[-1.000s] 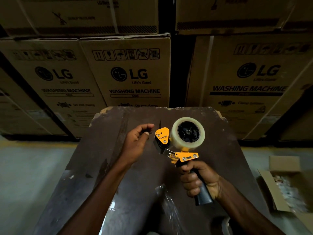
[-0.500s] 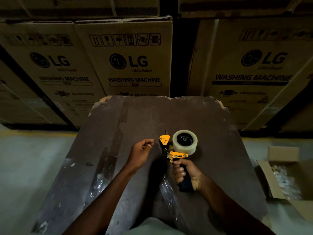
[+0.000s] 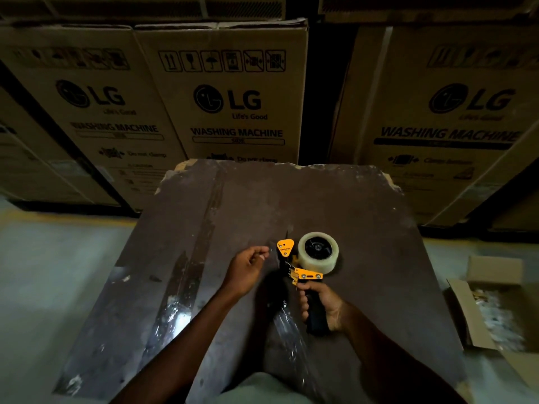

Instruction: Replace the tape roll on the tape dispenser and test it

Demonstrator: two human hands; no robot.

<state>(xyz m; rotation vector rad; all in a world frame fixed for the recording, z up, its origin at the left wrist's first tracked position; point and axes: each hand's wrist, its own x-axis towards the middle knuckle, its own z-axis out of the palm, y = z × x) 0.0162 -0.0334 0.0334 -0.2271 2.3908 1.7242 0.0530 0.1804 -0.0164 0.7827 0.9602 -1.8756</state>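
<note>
An orange and black tape dispenser (image 3: 297,271) stands over a dark worn table (image 3: 364,228), with a clear tape roll (image 3: 318,252) mounted on its hub. My right hand (image 3: 319,303) grips the dispenser's black handle. My left hand (image 3: 248,268) is just left of the dispenser's orange front plate, thumb and forefinger pinched together; whether a tape end lies between them is too dim to tell. A strip of clear tape (image 3: 287,325) lies stuck on the table below the dispenser.
Stacked cardboard washing machine boxes (image 3: 233,91) form a wall behind the table. An open small carton (image 3: 490,304) sits on the floor at the right. Older shiny tape strips (image 3: 175,310) streak the table's left side.
The dispenser and both hands sit lower and farther from the camera than a second ago, close to the table. My left hand stays pinched beside the front plate.
</note>
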